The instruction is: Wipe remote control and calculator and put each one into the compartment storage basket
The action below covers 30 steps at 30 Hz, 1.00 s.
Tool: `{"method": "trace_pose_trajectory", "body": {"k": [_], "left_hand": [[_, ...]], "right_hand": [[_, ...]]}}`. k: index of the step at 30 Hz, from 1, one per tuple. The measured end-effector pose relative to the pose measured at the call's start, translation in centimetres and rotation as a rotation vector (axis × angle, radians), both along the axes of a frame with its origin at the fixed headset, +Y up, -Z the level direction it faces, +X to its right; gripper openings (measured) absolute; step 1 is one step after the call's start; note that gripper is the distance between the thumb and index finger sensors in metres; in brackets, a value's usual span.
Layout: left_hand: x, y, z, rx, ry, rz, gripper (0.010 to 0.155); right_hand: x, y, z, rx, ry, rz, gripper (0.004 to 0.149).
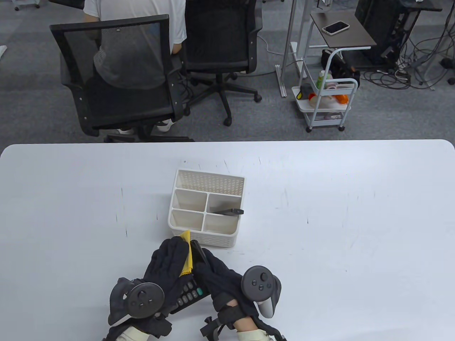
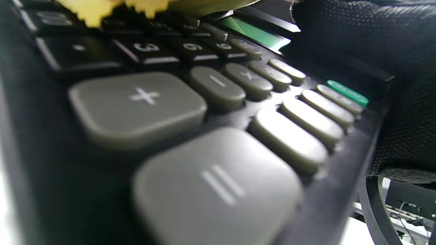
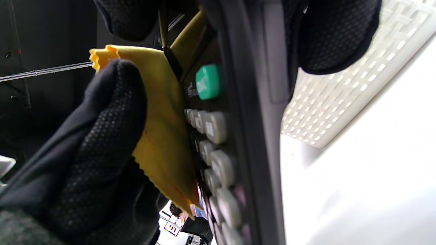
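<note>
My right hand grips a black calculator and holds it tilted on its edge just in front of the basket. My left hand holds a yellow cloth flat against the key side. In the right wrist view the cloth lies over the grey keys of the calculator under my left hand. The left wrist view shows the keys close up. The black remote control leans in the back right compartment of the white storage basket.
The white table stretches wide to both sides of the basket. Beyond its far edge stand two black office chairs, one with a person seated in it, and a white trolley.
</note>
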<state>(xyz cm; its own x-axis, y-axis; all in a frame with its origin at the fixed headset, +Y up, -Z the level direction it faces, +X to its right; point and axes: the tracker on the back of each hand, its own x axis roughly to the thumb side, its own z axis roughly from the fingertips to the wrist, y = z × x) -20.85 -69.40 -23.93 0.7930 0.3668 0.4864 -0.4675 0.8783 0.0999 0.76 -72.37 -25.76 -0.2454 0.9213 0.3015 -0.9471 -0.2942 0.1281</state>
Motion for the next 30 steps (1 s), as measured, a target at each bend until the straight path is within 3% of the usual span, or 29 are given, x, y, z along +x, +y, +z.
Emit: {"method": "trace_pose_trajectory", "body": {"k": [10,21,25,30], "left_hand": [[-2.6,-1.7,-1.6,-0.142,0.138,-0.004,0.067],[-0.7,-0.4,-0.4,-0.09,-0.026,0.128,0.073],[-1.3,-0.7,-0.7,-0.096,-0.008,0.129,0.071],[-2.7,-1.3,-1.7,-0.203,0.059,0.077,0.075]], "right_hand": [[1.4,0.9,-0.3,0.048,-0.087,-0.011,0.058],[-0.4,0.6,0.0,0.108,0.008,0.141,0.057],[-0.6,0.4,0.1,0.108,0.015,0.143,0.057],[0.1,0.7,-0.1,0.092,0.009,0.062,0.056]]}}
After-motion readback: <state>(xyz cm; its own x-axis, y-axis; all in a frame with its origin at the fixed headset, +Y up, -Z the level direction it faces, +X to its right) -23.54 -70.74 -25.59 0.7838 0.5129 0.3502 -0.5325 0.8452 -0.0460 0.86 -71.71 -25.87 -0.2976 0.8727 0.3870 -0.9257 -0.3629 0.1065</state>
